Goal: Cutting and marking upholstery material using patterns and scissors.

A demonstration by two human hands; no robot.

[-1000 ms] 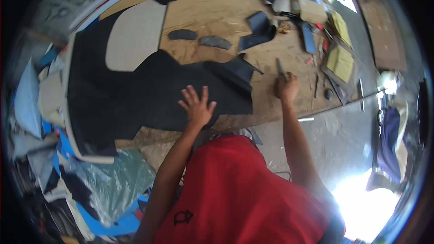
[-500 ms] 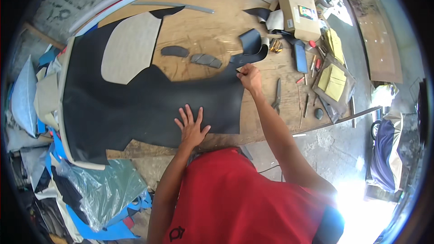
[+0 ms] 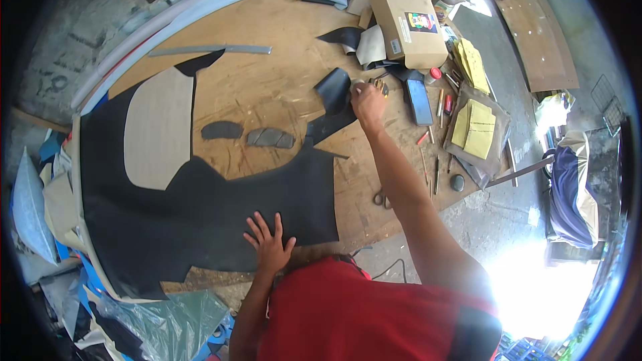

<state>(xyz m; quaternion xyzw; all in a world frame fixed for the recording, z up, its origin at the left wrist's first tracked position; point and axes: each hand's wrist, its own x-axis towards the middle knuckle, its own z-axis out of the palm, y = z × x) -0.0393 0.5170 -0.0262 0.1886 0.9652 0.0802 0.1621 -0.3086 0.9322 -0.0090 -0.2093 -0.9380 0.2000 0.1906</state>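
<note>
A large black leather-like sheet (image 3: 221, 227) covers the left and front of the table. My left hand (image 3: 271, 246) lies flat on it near the front edge, fingers spread. A pale rounded panel (image 3: 159, 134) rests on the sheet's far part. At the sheet's right corner, a black strip (image 3: 332, 90) curls up. My right hand (image 3: 370, 103) is at that strip's right end, fingers bent together; what they hold is hidden. Just beyond its knuckles shows a black-and-yellow object (image 3: 380, 85). Two small dark curved pieces, one (image 3: 222, 130) and another (image 3: 271, 138), lie on the bare wood.
A metal ruler (image 3: 227, 49) lies at the back. To the right are a cardboard box (image 3: 409, 30), a phone (image 3: 419, 101), yellow paper patterns (image 3: 473, 130), pens and a dark round stone-like object (image 3: 457, 182). Scissors (image 3: 381, 199) lie partly under my right forearm.
My right hand has left the sheet's corner and moved farther away, to the curled strip's end. My left hand stays flat on the sheet. The view has shifted right and up.
</note>
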